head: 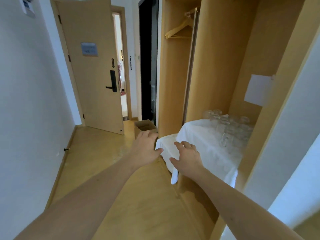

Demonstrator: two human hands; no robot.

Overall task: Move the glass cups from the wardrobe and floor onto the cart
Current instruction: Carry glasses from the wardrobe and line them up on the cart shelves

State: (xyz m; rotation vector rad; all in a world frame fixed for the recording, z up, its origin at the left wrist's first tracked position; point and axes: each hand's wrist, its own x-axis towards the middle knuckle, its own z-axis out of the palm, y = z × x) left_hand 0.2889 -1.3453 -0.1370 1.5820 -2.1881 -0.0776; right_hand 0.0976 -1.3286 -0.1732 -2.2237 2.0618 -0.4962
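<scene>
Several clear glass cups (230, 129) stand bunched on a white cloth (204, 141) that covers a shelf inside the wooden wardrobe (218, 66). The cloth's near corner spills out over the wardrobe's edge. My left hand (145, 148) is stretched out at the left side of that corner, fingers relaxed, thumb touching the cloth. My right hand (187, 158) hovers over the cloth corner with spread fingers, holding nothing. No cart is in view.
An open cardboard box (145, 126) sits on the wooden floor beyond my left hand. A room door (93, 66) stands ajar ahead, next to a dark doorway (149, 58). Wooden hangers (178, 28) hang in the wardrobe's left section. A white wall runs along the left.
</scene>
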